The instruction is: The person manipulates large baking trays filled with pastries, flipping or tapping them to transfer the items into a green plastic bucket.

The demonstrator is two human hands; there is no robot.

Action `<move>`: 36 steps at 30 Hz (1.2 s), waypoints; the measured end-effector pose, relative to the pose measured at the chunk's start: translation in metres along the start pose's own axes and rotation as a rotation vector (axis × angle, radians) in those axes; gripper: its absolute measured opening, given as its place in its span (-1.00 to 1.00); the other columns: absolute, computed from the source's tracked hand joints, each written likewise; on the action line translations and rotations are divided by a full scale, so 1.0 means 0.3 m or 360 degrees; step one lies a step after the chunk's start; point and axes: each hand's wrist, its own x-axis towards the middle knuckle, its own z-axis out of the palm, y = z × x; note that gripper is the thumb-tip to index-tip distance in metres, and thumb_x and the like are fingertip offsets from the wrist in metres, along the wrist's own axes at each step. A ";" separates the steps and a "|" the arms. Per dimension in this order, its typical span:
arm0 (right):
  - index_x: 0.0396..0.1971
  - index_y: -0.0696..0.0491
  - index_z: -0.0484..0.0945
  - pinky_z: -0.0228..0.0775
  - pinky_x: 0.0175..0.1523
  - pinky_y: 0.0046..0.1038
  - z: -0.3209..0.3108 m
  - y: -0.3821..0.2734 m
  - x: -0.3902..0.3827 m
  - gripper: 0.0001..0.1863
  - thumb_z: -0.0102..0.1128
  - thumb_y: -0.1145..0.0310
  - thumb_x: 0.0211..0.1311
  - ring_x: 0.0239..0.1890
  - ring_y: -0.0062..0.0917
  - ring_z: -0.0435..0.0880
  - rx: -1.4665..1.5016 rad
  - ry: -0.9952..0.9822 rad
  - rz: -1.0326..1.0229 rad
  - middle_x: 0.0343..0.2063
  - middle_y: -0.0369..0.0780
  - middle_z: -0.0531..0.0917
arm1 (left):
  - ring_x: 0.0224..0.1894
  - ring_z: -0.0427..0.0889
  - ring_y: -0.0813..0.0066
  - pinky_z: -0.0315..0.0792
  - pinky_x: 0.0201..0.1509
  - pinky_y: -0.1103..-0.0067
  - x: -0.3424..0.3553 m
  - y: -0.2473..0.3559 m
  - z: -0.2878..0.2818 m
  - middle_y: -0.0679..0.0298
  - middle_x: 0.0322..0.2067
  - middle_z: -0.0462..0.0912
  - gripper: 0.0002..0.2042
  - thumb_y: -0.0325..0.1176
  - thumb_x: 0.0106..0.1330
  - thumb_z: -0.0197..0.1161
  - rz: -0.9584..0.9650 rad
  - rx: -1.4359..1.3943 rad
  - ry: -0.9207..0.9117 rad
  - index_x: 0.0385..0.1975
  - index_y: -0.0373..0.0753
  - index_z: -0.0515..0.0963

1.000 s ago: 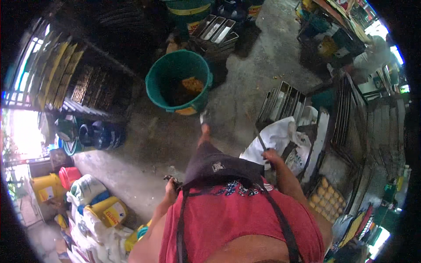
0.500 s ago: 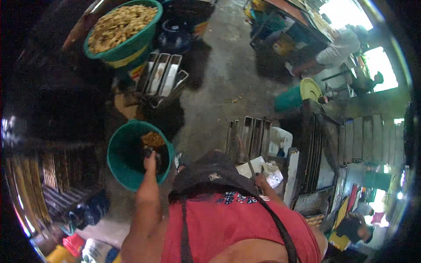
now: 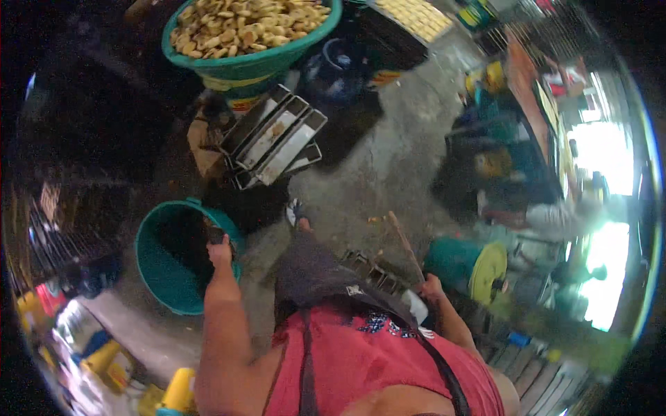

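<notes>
On the left, a green bucket has its mouth tipped toward me and its inside mostly in shadow. My left hand is closed at its right side, apparently gripping the handle or rim; the exact grip and a dark bit at the fingers are unclear. My right hand is wrapped round a long wooden stick, which points forward and slightly left. Beside that hand is a small white thing, partly hidden by my apron; whether it joins the stick I cannot tell.
Ahead stands a wide green tub heaped with pale brown pieces, possibly bread. Nearer are stacked metal loaf tins and a dark blue round container. A green drum with a yellow lid lies right. Another person is beyond.
My view has swung right, and one foot now shows ahead. The bucket has shifted left along with my left hand. My right hand and the stick have moved away from the white papers or bags.
</notes>
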 end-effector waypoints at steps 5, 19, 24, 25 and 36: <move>-0.23 0.23 0.38 0.39 -0.53 -0.40 -0.264 -0.117 0.186 -0.63 0.21 0.50 -0.11 -0.59 -0.41 0.54 0.0610 -0.0247 0.0619 -0.55 -0.15 0.56 | -0.03 0.41 -0.02 0.31 0.01 0.30 0.157 -0.021 0.167 -0.04 -0.08 0.43 -0.38 -0.04 -0.04 0.23 -0.0038 0.0173 -0.0192 -0.04 -0.35 0.32; -0.48 0.10 0.50 0.32 -0.61 -0.42 -0.710 -1.040 1.011 -0.78 0.23 0.33 -0.16 -0.65 -0.48 0.48 -0.0754 -0.0376 -0.0197 -0.60 -0.21 0.54 | -0.20 0.54 0.06 0.44 -0.16 0.28 -0.015 0.164 0.140 0.04 -0.30 0.57 -0.69 -0.26 -0.04 0.16 -0.0401 0.0458 0.0244 -0.26 -0.20 0.48; -0.40 0.13 0.47 0.38 -0.59 -0.44 -0.824 -1.419 1.458 -0.73 0.31 0.43 -0.16 -0.63 -0.48 0.52 -0.1264 -0.0483 -0.0204 -0.58 -0.22 0.55 | -0.22 0.55 0.06 0.44 -0.17 0.28 -0.278 0.310 0.320 0.04 -0.33 0.57 -0.78 -0.37 0.04 0.09 -0.0509 0.0308 0.0273 -0.29 -0.23 0.48; -0.33 0.14 0.44 0.39 -0.58 -0.42 -0.778 -1.510 1.457 -0.70 0.27 0.43 -0.12 -0.62 -0.47 0.52 -0.0746 -0.0693 0.0078 -0.57 -0.20 0.55 | -0.23 0.55 0.05 0.44 -0.18 0.28 -0.343 0.365 0.380 0.04 -0.34 0.57 -0.80 -0.41 0.04 0.07 -0.0445 0.0317 0.0257 -0.30 -0.23 0.48; -0.26 0.16 0.46 0.50 -0.45 -0.33 -0.843 -2.011 1.903 -0.65 0.25 0.28 -0.04 -0.46 -0.37 0.59 -0.0765 -0.1643 0.0380 -0.42 -0.13 0.57 | -0.33 0.58 0.16 0.46 -0.28 0.32 -0.933 0.843 1.054 0.14 -0.43 0.58 -0.86 -0.45 -0.07 0.07 -0.0430 -0.0072 0.0225 -0.47 -0.20 0.49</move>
